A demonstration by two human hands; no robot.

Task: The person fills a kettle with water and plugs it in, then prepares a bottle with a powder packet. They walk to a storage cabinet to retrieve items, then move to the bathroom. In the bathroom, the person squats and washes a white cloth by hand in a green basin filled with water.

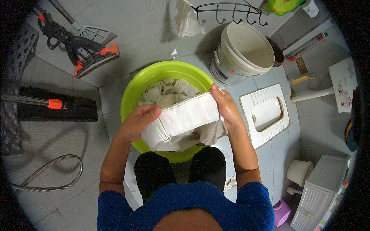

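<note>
My left hand (141, 121) and my right hand (228, 109) stretch the white heading band of a curtain (192, 116) between them. Thumbs lie on top at either end, and the other fingers are mostly hidden behind the cloth. Close to my left hand, a thin pronged curtain hook (163, 131) hangs on the band. Below the band, greyish-beige fabric droops in folds toward my knees. Under it all stands a large lime-green basin (131, 92), with more crumpled beige cloth (169, 90) bunched inside it.
A white bucket (246, 50) stands beyond the basin, beside a squat toilet (266, 111) on the right. Mops (86, 50) lean at the upper left, and a metal shower hose (54, 165) loops at the lower left. A black hook rack (227, 7) is on the wall.
</note>
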